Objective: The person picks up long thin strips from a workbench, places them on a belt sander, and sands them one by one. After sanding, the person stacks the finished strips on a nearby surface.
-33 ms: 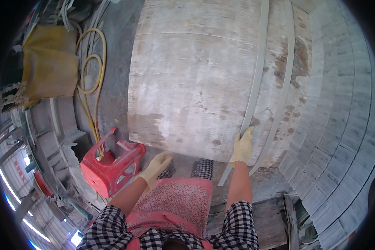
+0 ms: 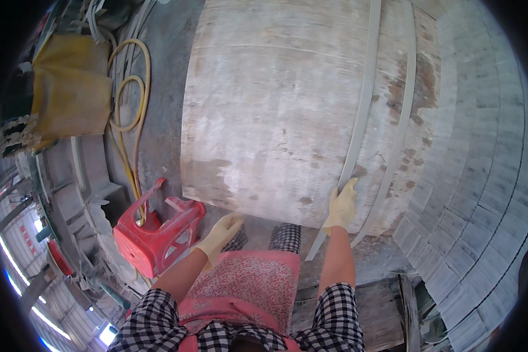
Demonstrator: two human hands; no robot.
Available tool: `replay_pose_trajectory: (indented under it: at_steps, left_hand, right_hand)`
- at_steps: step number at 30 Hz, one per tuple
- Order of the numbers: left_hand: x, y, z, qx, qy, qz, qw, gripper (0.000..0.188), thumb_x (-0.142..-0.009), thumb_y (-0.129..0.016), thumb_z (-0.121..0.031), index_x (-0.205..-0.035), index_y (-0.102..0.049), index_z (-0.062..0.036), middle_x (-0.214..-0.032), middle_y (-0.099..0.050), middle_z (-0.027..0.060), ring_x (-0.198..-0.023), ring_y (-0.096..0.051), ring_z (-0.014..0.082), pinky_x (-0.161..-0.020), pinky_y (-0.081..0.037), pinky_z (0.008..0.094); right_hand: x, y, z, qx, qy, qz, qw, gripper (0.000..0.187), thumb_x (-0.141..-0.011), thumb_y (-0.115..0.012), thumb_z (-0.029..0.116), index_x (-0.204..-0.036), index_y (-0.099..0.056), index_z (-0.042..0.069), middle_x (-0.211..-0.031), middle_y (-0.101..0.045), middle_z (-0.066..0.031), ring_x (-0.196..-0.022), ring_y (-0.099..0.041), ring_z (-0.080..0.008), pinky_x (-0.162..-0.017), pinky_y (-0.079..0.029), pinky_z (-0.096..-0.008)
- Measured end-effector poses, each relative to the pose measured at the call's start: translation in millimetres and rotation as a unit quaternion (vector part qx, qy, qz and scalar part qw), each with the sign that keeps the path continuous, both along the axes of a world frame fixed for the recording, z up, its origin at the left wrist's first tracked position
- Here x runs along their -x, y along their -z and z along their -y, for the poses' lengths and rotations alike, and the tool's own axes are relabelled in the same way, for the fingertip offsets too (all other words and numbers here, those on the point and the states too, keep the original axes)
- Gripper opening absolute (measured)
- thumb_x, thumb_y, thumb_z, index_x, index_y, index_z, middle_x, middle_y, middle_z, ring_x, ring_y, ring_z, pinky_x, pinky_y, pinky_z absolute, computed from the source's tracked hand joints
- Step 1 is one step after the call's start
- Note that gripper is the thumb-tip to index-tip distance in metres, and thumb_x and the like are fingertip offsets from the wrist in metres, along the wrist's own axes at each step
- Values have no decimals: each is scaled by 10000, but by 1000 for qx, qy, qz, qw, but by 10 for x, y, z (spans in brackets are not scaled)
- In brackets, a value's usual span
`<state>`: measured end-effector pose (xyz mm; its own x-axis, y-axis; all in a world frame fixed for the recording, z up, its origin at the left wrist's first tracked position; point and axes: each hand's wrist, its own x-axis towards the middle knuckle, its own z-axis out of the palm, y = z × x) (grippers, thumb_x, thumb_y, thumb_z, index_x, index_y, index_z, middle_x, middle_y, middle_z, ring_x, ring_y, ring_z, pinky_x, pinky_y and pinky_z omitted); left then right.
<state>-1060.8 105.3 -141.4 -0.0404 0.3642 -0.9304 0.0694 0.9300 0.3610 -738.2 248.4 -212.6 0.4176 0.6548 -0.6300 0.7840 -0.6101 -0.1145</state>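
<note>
The big wooden board (image 2: 270,117) has brown patches. One long, thin strip (image 2: 364,97) lies on it beside another pale strip (image 2: 412,53). The board seems to sit on the grey floor (image 2: 163,88).

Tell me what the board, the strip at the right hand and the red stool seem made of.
Board: likely plywood, worn and whitened, given grain streaks.
Strip: pale, matte, uniform; plastic or painted wood, unclear.
Red stool: probably moulded plastic, scuffed and dusty, with rounded cutouts.

Off-white strip (image 2: 365,88), cream gloves (image 2: 341,206), black-and-white checked sleeves (image 2: 338,306), pink-and-white flecked apron (image 2: 249,278) at six o'clock, red stool (image 2: 136,245) at eight
</note>
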Motion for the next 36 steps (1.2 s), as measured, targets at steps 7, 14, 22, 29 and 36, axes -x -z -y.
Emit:
replay_pose_trajectory:
  at_steps: [7, 14, 22, 29, 36]
  left_hand:
    - [710, 561, -273, -95, 27, -167, 981, 327, -949, -674, -207, -1221, -645, -28, -1130, -678, 73, -1063, -602, 130, -910, -491, 317]
    - [2239, 1412, -1520, -214, -148, -286, 922, 668, -826, -792, -250, -1358, -516, 46, -1221, -637, 161, -1136, -604, 242, -983, -477, 379]
    - [2404, 1215, -1908, -100, -131, -56, 985, 593, -885, -746, -362, -1256, -581, 71, -1093, -682, 124, -973, -654, 212, -846, -528, 351]
    - [2443, 1456, -1802, -150, 142, -336, 919, 449, -904, -673, -361, -1164, -655, 4, -1088, -702, 200, -985, -665, 354, -885, -510, 417]
    - [2242, 834, -308, -283, 243, -319, 871, 294, -853, -648, -240, -1106, -705, -102, -1029, -697, 190, -984, -649, 386, -885, -513, 468]
  right_hand:
    - [-112, 293, 204, -138, 0, -20, 990, 759, -925, -634, 261, -1562, -264, 78, -1465, -487, -190, -1243, -568, -325, -1037, -440, -436]
    - [-490, -17, 711, -213, 109, -110, 965, 661, -935, -635, 184, -1530, -367, 77, -1493, -456, -152, -1165, -572, -274, -987, -460, -368]
    - [-634, -557, 1570, -41, 94, -31, 994, 568, -962, -599, 146, -1499, -420, 100, -1328, -554, -146, -1072, -592, -238, -923, -487, -366]
    - [-323, -819, 1967, -8, 90, -132, 987, 509, -961, -616, 184, -1442, -485, 81, -1164, -607, -118, -961, -589, -179, -844, -490, -312]
    - [-22, -1425, 2561, 25, 167, -233, 958, 404, -938, -631, 219, -1272, -620, -9, -1157, -662, -130, -1052, -610, -172, -907, -474, -305]
